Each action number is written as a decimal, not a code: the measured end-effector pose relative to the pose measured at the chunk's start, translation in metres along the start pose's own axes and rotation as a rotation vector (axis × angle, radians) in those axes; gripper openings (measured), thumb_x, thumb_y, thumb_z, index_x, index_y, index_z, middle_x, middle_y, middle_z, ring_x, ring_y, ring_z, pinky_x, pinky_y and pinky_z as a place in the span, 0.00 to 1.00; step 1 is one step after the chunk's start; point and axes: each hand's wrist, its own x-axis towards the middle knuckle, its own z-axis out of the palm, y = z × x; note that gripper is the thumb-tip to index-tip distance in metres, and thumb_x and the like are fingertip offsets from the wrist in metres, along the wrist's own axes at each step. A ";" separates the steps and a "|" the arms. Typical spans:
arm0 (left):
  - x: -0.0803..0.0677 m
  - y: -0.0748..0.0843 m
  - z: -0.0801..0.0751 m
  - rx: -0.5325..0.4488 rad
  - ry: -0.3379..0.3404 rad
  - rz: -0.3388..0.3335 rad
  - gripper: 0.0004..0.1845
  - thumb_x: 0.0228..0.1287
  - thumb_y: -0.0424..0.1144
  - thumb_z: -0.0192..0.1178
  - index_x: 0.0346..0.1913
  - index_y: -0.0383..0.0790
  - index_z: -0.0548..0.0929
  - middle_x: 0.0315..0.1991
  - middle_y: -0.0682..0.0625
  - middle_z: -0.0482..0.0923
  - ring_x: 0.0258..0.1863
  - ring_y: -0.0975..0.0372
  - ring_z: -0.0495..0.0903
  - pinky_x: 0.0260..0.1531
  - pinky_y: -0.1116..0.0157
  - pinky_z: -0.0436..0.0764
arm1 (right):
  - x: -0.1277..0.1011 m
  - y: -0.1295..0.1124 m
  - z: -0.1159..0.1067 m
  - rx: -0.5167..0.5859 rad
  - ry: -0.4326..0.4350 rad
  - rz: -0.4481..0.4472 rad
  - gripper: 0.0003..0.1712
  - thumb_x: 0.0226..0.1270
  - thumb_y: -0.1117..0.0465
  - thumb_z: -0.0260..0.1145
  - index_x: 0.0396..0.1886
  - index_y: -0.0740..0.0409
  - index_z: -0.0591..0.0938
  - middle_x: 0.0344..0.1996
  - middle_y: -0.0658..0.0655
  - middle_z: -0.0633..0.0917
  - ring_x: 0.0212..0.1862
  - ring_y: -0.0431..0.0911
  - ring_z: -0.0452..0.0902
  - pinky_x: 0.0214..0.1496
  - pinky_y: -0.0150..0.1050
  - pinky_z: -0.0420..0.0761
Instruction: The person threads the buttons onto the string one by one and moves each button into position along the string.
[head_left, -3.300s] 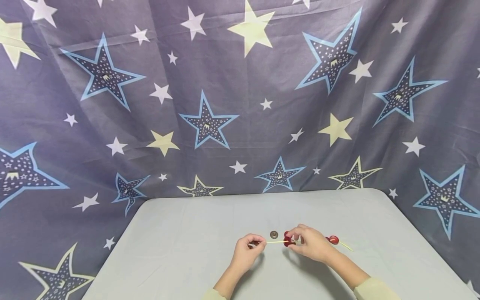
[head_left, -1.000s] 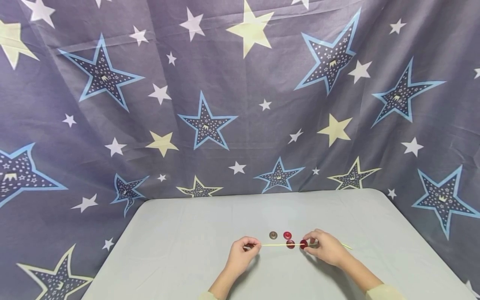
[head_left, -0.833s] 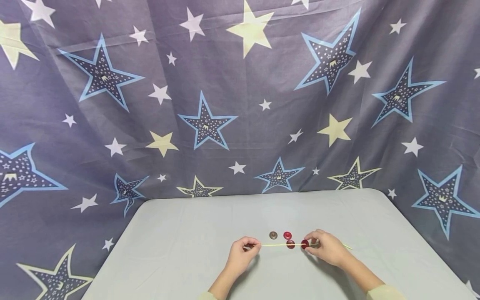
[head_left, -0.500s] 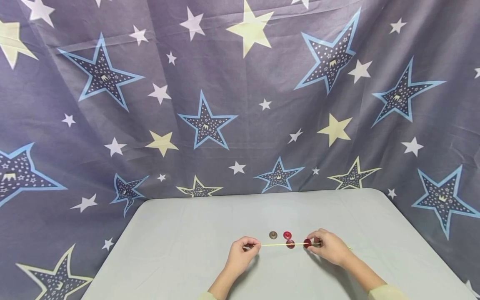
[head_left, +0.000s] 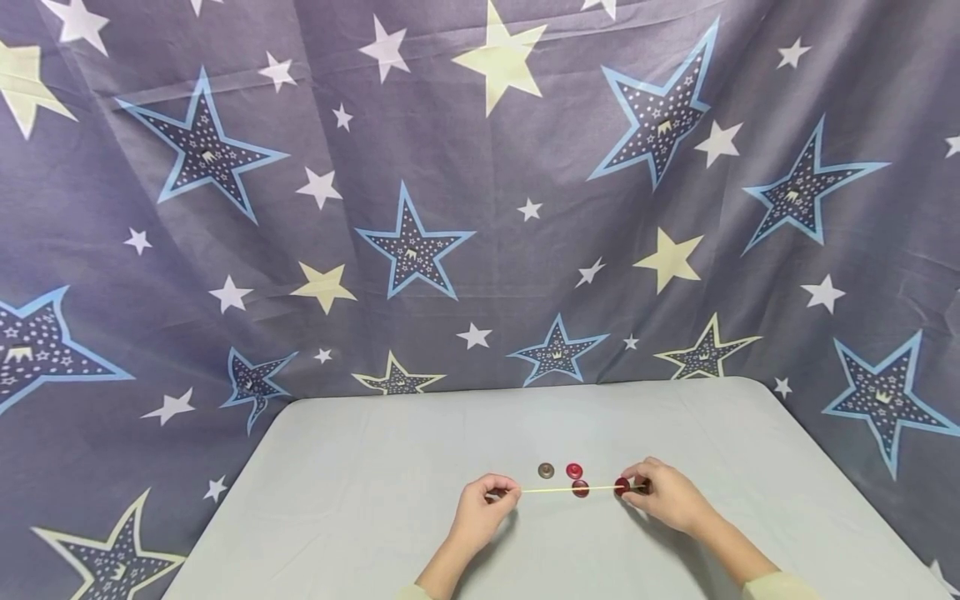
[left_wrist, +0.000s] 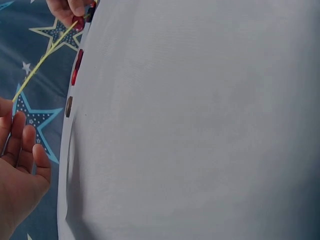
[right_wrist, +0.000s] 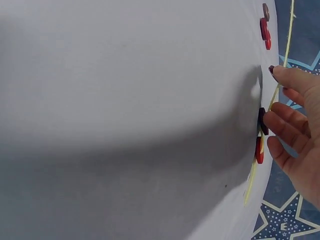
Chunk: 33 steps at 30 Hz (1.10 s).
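A thin yellow-green cord (head_left: pixel 570 488) is stretched level just above the table between both hands. My left hand (head_left: pixel 513 491) pinches its left end; the left wrist view shows the cord (left_wrist: pixel 45 57) running away from that hand (left_wrist: pixel 22 150). My right hand (head_left: pixel 632 487) pinches a dark red button (head_left: pixel 621 486) threaded on the cord. The right wrist view shows more buttons (right_wrist: pixel 259 149) strung behind the right hand's fingers (right_wrist: pixel 282 127), where the cord's tail (right_wrist: pixel 249 187) lies on the table.
Three loose buttons lie on the pale table (head_left: pixel 360 500) just beyond the cord: a brown one (head_left: pixel 547 471), a red one (head_left: pixel 574 470) and a dark red one (head_left: pixel 580 488). A star-printed cloth (head_left: pixel 480 208) hangs behind and drapes over the table's edges.
My right hand has slid the red button rightward along the cord, away from the left hand, and a longer stretch of cord shows. The left hand has stayed put.
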 end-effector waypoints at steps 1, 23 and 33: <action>-0.002 0.006 -0.001 0.004 0.001 0.002 0.04 0.56 0.31 0.62 0.32 0.33 0.83 0.29 0.44 0.81 0.28 0.71 0.72 0.31 0.74 0.72 | 0.000 0.001 0.000 -0.002 -0.001 0.004 0.13 0.51 0.58 0.72 0.37 0.55 0.83 0.28 0.48 0.77 0.28 0.37 0.70 0.30 0.30 0.70; -0.011 0.023 -0.005 0.001 -0.007 0.012 0.04 0.56 0.31 0.62 0.31 0.31 0.83 0.29 0.44 0.81 0.28 0.70 0.73 0.31 0.74 0.72 | -0.004 0.010 0.001 -0.042 0.009 0.056 0.10 0.51 0.60 0.71 0.35 0.54 0.84 0.29 0.46 0.76 0.30 0.33 0.69 0.32 0.30 0.71; -0.005 0.010 0.000 0.011 0.000 0.013 0.04 0.56 0.31 0.62 0.32 0.32 0.83 0.30 0.43 0.81 0.28 0.71 0.72 0.31 0.74 0.72 | -0.005 0.009 0.001 -0.050 0.025 0.042 0.10 0.50 0.60 0.72 0.34 0.55 0.84 0.30 0.47 0.77 0.31 0.35 0.72 0.33 0.31 0.73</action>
